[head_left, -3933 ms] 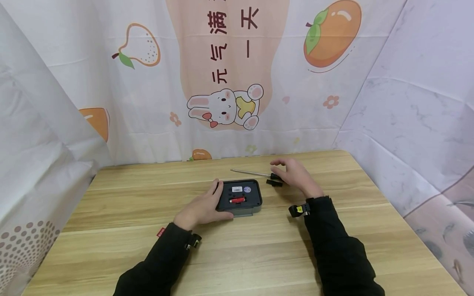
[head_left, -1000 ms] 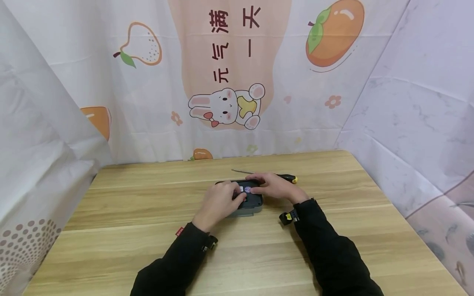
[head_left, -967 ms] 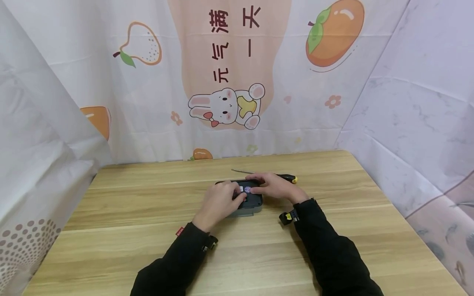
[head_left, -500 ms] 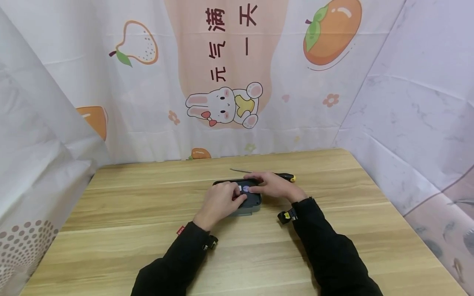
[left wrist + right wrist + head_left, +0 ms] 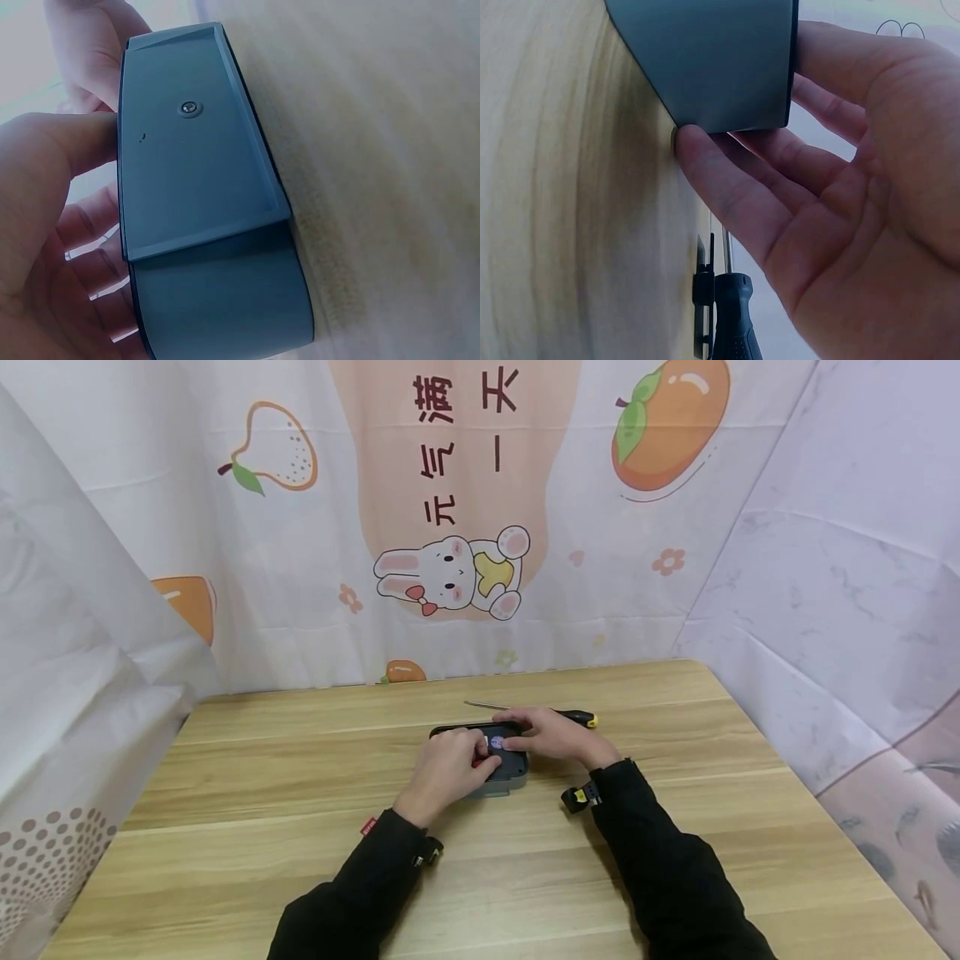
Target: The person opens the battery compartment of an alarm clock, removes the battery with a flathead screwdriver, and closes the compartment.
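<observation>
A grey box-shaped device (image 5: 516, 763) with a black recessed back lies on the table in the head view, a round sticker (image 5: 497, 742) showing on it. My left hand (image 5: 444, 770) reaches over its left part, thumb and fingers pinching a small red battery (image 5: 477, 763), mostly hidden by them. My right hand (image 5: 553, 735) grips the right end, thumb on the back and other fingers around the far side. In the left wrist view the device's grey side wall (image 5: 202, 165) carries one screw (image 5: 190, 108). Several fingers wrap its corner in the right wrist view.
Behind the right hand lies a screwdriver (image 5: 581, 718) with a black and yellow handle, its shaft pointing left. Beside its handle in the right wrist view is a small black piece (image 5: 703, 291). A patterned curtain (image 5: 300, 568) hangs along the table's back edge.
My left hand has gone from the device's left edge onto the battery. My right hand has left the screwdriver area for the device's right end. In the last second the hands barely move.
</observation>
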### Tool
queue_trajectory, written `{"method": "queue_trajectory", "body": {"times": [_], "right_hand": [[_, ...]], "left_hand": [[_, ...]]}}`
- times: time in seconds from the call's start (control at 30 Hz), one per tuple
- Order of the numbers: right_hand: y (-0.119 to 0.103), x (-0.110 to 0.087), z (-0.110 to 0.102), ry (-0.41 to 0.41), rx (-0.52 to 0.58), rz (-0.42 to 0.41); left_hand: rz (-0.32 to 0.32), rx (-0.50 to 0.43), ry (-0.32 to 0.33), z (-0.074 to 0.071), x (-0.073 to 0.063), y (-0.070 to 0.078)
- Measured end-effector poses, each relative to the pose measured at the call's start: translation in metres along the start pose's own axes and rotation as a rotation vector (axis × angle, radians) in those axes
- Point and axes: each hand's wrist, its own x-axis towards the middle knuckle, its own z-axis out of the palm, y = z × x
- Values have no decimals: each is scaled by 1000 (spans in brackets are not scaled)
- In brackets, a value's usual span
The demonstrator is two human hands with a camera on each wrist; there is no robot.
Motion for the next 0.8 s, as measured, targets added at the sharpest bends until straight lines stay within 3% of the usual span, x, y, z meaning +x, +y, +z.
{"method": "queue_trajectory", "body": {"times": [0.43,0.8], "right_hand": [[0,0,1,-5,5,12],[-1,1,0,-4,-4,12]], "left_hand": [[-3,-12,2,3,0,0],[3,35,59,4,0,3]]}}
